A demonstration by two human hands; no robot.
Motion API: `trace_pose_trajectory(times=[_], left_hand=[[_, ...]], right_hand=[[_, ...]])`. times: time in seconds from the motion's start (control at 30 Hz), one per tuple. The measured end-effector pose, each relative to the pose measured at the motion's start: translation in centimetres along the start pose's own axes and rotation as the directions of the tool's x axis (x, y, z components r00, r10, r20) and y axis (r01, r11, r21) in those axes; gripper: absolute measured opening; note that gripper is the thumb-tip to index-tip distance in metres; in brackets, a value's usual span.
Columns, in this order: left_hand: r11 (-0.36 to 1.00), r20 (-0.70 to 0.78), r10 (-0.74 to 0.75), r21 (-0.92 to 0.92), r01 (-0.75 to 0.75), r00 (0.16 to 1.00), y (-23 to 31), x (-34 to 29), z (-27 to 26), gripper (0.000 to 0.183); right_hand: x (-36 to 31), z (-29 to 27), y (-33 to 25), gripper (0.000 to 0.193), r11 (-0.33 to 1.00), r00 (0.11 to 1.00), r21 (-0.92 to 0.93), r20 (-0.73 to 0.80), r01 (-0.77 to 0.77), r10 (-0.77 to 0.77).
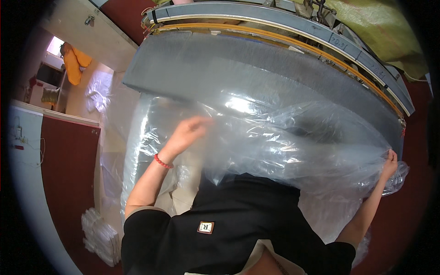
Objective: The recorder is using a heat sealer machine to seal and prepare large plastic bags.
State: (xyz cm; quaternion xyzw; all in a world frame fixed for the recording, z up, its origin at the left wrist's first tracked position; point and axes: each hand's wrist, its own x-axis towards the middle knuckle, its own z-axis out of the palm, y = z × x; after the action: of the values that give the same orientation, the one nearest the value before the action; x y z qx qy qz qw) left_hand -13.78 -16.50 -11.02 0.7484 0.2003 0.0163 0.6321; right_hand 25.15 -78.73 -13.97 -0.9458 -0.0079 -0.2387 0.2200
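"How many hands do you see at work?"

"Two. The right hand (389, 166) is way out to the side. Its fingers are pinched together on the edge of the clear plastic (279, 151)."

"And the left hand (191, 130)?"

"It's over the plastic, near the front edge of the grey table (183, 55). It's blurry, so I can't tell if its fingers are holding on or just touching."

"Where is the plastic?"

"It's over the front of the table, all wrinkly and shiny, and it hangs down by the person's tummy. I can't tell how many layers there are."

"What else can you count?"

"One red bead bracelet (158, 161), on the left wrist. One black shirt (243, 201) with one little square patch (206, 227). One pile of folded clear plastic (98, 236), down low on the person's left."

"And at the back?"

"One long grey metal bar (229, 9) bends along behind the table. A long orange strip (275, 34) runs in front of it."
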Motion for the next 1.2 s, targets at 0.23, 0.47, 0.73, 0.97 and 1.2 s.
trace_pose_trajectory(times=[0.23,0.47,0.73,0.97,1.2], left_hand=[[0.991,-0.078,0.054,0.124,-0.044,0.995,-2.0,0.2,1.7,0.032],[0.998,-0.14,-0.056,-0.031,0.053,0.989,-4.0,1.7,2.3,0.019],[0.977,-0.174,-0.166,-0.166,0.137,0.971,-1.5,2.0,1.8,0.006],[0.873,-0.383,0.448,0.383,-0.303,0.808,4.1,8.4,-1.6,0.006],[0.408,-0.192,0.657,0.904,-0.129,0.729,5.5,15.5,-1.4,0.011]], right_hand=[[-0.3,-0.4,-1.0,0.034,0.999,0.999,-0.015,0.001,-0.036,0.036],[-0.4,-0.5,-1.5,0.035,0.998,0.998,-0.018,-0.003,-0.056,0.056],[-0.5,-0.3,-2.0,0.032,0.996,0.996,-0.005,-0.014,-0.085,0.084],[-0.5,-0.6,-0.4,0.031,0.999,0.998,-0.005,-0.039,-0.054,0.054],[-0.8,-0.9,-1.3,0.029,0.987,0.989,0.068,-0.017,-0.146,0.147]])
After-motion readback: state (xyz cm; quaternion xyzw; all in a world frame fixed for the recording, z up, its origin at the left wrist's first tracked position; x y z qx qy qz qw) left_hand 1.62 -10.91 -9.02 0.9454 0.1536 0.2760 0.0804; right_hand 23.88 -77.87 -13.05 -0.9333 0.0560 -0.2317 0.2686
